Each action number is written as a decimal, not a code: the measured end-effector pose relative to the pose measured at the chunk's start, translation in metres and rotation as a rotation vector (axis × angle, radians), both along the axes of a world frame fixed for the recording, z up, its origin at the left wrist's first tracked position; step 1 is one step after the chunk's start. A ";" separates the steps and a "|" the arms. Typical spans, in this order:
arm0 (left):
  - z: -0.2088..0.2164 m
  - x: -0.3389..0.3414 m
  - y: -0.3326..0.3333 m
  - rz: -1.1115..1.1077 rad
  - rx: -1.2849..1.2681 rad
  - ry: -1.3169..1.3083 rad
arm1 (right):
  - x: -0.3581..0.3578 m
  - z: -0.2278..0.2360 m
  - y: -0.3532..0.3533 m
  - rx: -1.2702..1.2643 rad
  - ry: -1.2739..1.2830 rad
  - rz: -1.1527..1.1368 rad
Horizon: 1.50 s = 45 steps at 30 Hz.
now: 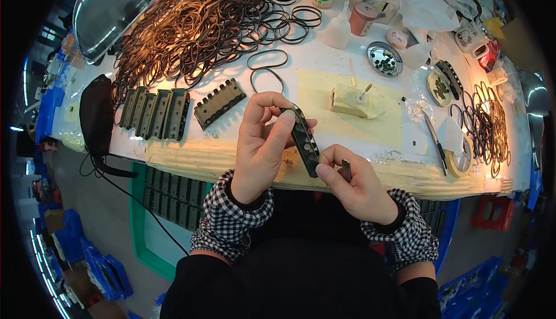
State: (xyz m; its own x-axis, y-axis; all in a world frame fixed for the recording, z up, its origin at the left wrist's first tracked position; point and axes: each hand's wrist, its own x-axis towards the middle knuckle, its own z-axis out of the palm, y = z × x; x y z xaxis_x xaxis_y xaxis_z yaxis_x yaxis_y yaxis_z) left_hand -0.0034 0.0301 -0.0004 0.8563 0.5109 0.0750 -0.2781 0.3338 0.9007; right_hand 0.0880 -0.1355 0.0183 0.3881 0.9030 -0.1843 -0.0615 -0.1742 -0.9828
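We see a dark green, long, narrow, rigid-looking strip (305, 143) with a row of rounded recesses along the face turned towards us. It is held above the front of the table, slanting, its upper end leaning to the left and its lower end to the right. The upper part sits between the thumb and fingers of the left hand (262, 145); the lower end is right by the right hand's (354, 186) thumb and forefinger, and we cannot tell whether they touch it. We also see a small, flat, dark grey-brown piece (346, 170) standing up from the right hand's grasp, its lower part hidden.
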 end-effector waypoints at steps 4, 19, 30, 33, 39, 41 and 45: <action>-0.001 0.000 -0.004 0.059 -0.008 -0.006 | -0.003 0.003 0.002 -0.012 -0.139 -0.004; 0.009 0.002 -0.007 0.236 0.070 -0.084 | -0.022 -0.012 0.008 0.118 0.072 -0.260; 0.005 -0.004 -0.004 0.133 -0.017 -0.058 | -0.012 0.002 0.002 0.077 0.025 -0.200; 0.004 -0.004 -0.002 0.037 0.045 -0.055 | -0.010 0.005 0.002 0.162 -0.098 -0.342; 0.006 -0.007 -0.011 -0.112 0.104 -0.132 | 0.002 0.013 0.015 0.311 -0.338 -0.383; 0.006 -0.009 -0.010 -0.126 0.201 -0.141 | 0.004 0.016 0.018 0.339 -0.375 -0.381; 0.006 -0.009 -0.014 -0.116 0.276 -0.143 | 0.008 0.020 0.020 0.362 -0.436 -0.348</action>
